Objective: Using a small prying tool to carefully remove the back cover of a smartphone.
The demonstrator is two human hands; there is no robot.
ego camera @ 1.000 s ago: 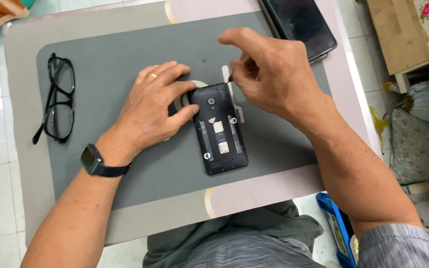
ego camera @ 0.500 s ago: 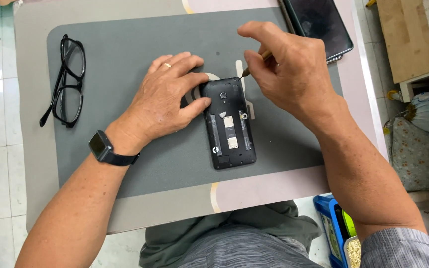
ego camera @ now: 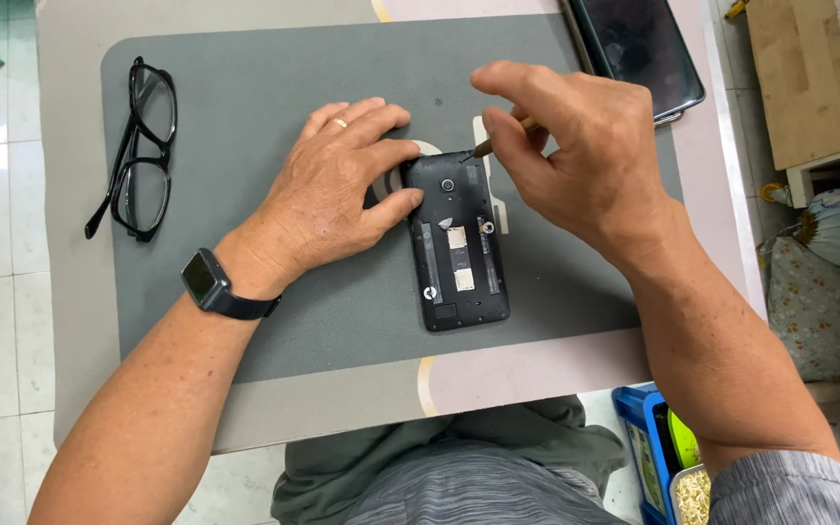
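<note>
L hand [ego camera: 337, 199] flat, fingers spread, pins open-backed phone [ego camera: 457, 238] on grey mat [ego camera: 245, 321] to stop sliding | R hand [ego camera: 576, 156] pinches small screwdriver [ego camera: 498, 140], tip at top corner | glasses [ego camera: 138, 146] set aside

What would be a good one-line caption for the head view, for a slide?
Left hand steadies an opened black phone on a grey mat while the right hand applies a thin tool to its top edge.

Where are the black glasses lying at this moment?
In the head view, the black glasses lie folded on the left part of the grey mat, apart from the left hand and the opened phone.
</note>
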